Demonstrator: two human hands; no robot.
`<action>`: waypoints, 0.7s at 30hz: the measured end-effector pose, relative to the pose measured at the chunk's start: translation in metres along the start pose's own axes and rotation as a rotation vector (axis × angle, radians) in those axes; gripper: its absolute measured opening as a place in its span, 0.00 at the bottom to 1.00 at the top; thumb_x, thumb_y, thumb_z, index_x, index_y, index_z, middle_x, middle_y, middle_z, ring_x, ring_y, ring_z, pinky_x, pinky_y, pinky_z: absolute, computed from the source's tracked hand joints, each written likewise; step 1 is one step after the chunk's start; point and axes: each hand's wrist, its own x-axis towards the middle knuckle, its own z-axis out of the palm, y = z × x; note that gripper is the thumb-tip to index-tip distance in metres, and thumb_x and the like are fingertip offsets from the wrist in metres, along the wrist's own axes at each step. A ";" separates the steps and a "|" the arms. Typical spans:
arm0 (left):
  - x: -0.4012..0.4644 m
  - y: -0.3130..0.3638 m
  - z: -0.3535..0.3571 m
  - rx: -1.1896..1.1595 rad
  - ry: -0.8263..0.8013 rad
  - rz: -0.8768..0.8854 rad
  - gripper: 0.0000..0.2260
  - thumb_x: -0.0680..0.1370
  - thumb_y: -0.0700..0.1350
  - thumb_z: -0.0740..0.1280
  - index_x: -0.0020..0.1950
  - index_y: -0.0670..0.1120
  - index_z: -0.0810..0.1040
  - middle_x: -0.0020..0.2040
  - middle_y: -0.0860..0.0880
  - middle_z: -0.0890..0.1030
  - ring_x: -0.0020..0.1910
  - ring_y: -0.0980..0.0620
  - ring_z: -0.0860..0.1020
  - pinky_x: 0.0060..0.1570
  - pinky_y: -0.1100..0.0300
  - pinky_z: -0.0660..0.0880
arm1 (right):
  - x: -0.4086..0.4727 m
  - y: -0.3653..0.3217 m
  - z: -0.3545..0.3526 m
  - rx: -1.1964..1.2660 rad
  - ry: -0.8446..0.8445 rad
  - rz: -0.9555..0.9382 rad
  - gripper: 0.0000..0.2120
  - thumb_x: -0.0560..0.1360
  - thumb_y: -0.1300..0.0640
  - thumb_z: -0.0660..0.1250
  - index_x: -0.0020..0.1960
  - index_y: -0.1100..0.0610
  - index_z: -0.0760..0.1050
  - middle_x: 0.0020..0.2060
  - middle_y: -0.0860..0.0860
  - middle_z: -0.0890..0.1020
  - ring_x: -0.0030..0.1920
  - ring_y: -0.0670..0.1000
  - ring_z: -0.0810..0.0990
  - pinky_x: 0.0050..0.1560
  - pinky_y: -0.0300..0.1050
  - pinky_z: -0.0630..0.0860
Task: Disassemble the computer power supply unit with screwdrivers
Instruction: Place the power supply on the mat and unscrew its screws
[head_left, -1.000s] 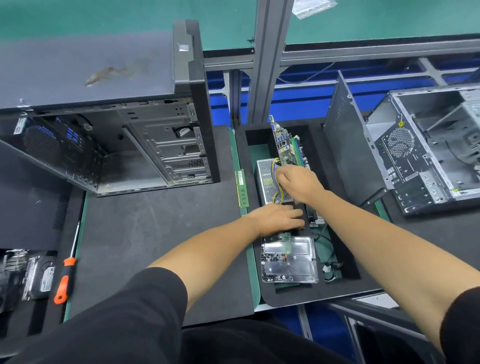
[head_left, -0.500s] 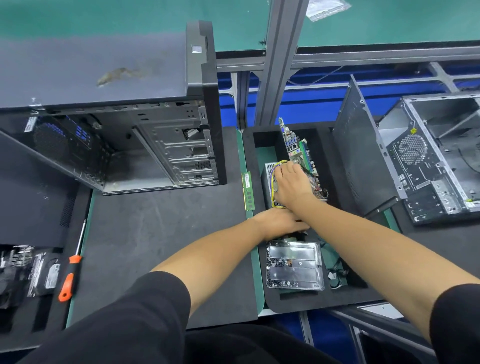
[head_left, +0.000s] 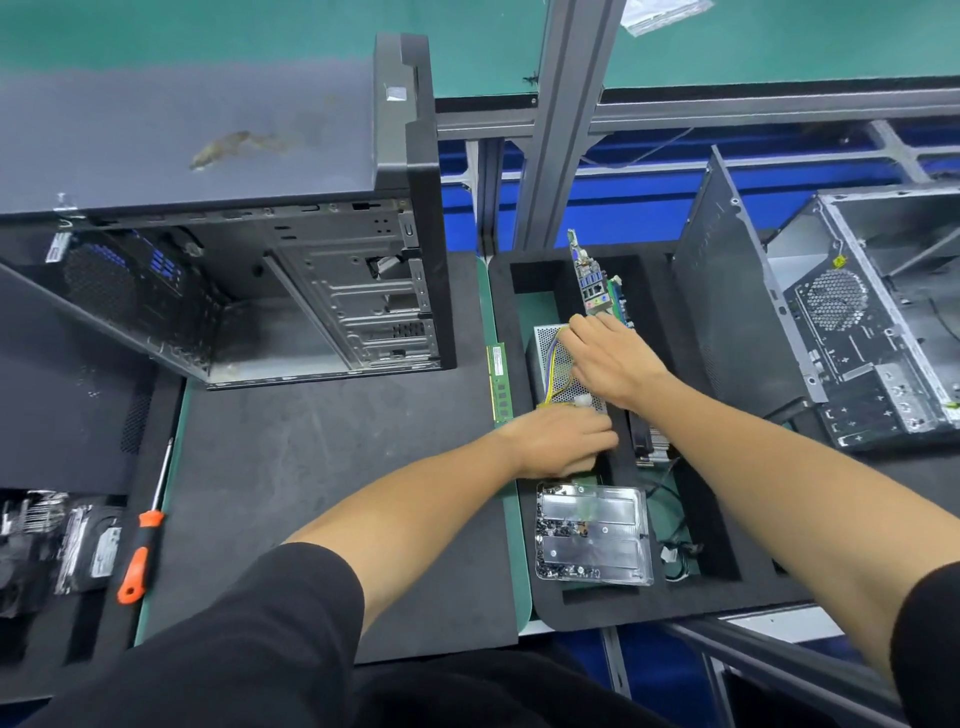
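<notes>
The grey mesh-sided power supply unit lies in a slot of the black foam tray, with yellow wires looped over its top. My left hand grips its near end, fingers curled over the edge by a white connector. My right hand lies across its top and far side, fingers wrapped toward the wires. An orange-handled screwdriver lies untouched on the mat far to the left.
An open black computer case stands on the left mat. A green memory stick lies beside the tray. A motherboard stands on edge behind the unit. A clear box of screws sits in front. Another stripped case is on the right.
My right hand has slid along the top of the unit toward its far end. The left hand stays at the near end. My view has shifted slightly.
</notes>
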 end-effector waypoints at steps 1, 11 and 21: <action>0.000 -0.005 -0.003 0.012 0.043 -0.021 0.05 0.76 0.39 0.68 0.50 0.39 0.76 0.45 0.41 0.76 0.42 0.40 0.74 0.42 0.45 0.74 | 0.000 0.003 0.000 -0.006 -0.002 -0.002 0.07 0.72 0.62 0.62 0.50 0.59 0.71 0.44 0.55 0.73 0.42 0.57 0.72 0.49 0.51 0.68; 0.021 -0.017 -0.013 -0.104 0.292 -0.638 0.11 0.75 0.40 0.68 0.56 0.40 0.76 0.57 0.43 0.76 0.57 0.42 0.72 0.61 0.51 0.69 | 0.003 0.021 0.008 0.180 0.056 0.059 0.07 0.71 0.65 0.63 0.48 0.58 0.71 0.45 0.55 0.73 0.43 0.58 0.73 0.43 0.52 0.69; 0.071 -0.007 -0.010 -0.117 0.097 -1.132 0.35 0.74 0.54 0.74 0.73 0.39 0.63 0.73 0.43 0.62 0.69 0.42 0.66 0.70 0.50 0.66 | -0.002 0.037 0.016 0.542 0.174 0.162 0.13 0.70 0.60 0.47 0.47 0.58 0.69 0.45 0.53 0.72 0.40 0.54 0.66 0.42 0.51 0.66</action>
